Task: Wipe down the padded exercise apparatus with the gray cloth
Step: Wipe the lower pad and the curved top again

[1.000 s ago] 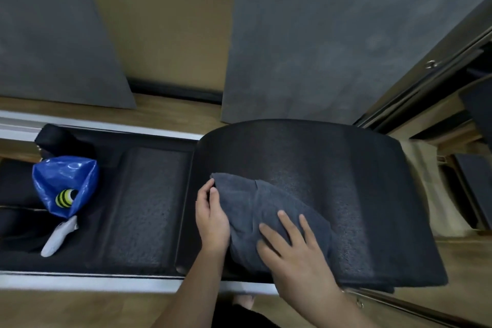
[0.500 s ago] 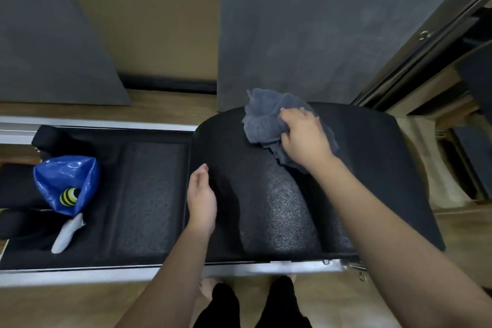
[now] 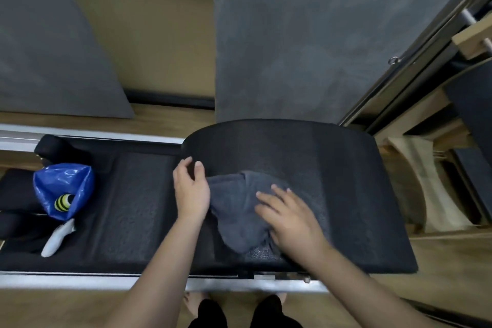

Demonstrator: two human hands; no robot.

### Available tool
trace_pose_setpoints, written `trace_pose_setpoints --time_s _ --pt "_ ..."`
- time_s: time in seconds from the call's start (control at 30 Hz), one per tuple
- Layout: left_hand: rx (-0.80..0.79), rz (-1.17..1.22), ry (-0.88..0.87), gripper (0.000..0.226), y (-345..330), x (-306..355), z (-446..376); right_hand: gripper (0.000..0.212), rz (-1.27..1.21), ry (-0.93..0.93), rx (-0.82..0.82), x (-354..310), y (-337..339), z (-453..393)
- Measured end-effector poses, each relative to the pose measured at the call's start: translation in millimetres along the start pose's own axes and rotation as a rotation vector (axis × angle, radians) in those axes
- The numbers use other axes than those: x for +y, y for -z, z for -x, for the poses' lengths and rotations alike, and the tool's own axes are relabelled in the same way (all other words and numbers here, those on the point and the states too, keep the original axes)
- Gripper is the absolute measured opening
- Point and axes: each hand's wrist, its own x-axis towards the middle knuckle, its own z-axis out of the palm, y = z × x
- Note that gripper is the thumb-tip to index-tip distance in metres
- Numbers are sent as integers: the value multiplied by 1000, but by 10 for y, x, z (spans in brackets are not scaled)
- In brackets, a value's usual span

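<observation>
Gray cloth (image 3: 241,208): is lying bunched on the near slope of the padded arc (image 3: 332,168), where half a second ago it was sitting up at the arc's far top edge.
Right hand (image 3: 291,220): is pressing flat on the cloth's right side with fingers straight and spread, having dragged it down toward the person.
Left hand (image 3: 190,189): is resting at the arc's left edge with fingers loosely extended, holding nothing, its thumb side touching the cloth's left corner; half a second ago it was lying apart from the cloth.
Meaning for the task: one down-stroke over the middle strip is looking finished; I judge the right part of the arc and the flat carriage pad (image 3: 138,202) to be waiting for their passes.
Surroundings: a blue bag (image 3: 64,189) with a yellow-and-black striped ball (image 3: 62,202) inside is sitting on the far left of the carriage, a white object (image 3: 57,238) lying just beside it.
In the way: the bag and white object are occupying the left end and would likely need shifting before that end gets wiped; nothing is blocking the arc itself.
</observation>
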Motion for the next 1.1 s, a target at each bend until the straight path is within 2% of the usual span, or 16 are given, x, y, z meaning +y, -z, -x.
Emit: trace_pose_setpoints --time_s 0.13,0.23,0.3,0.43,0.6,0.7,0.77,0.83,0.9,0.97,1.1 --pt "-57 -89 -161 35 -229 55 308 38 -80 -243 149 860 138 -677" --pt "-85 -130 -191 36 -324 72 477 26 -129 -470 152 1331 278 -1047" --pt "-78 -135 -171 36 -342 46 521 20 -151 -523 148 1341 323 -1136" --pt "3 -95 -57 33 -344 72 493 40 -59 -460 61 851 237 -679" --pt "59 -58 54 33 -376 170 385 42 -13 -146 61 168 63 556" --pt "83 -98 97 35 -435 149 350 41 -65 -59 87 54 31 1015" --pt "83 -132 97 36 -497 107 357 56 -98 -107 59 24 54 1049" --pt "82 -176 73 39 -568 78 387 77 -82 -235 7 13 63 880" --pt "85 -207 48 41 -614 65 414 89 -46 -358 -35 30 56 624" --pt "79 -226 47 42 -644 58 430 91 -13 -413 -50 112 17 413" --pt "59 -195 45 39 -598 25 422 81 18 -410 -28 396 -19 174"
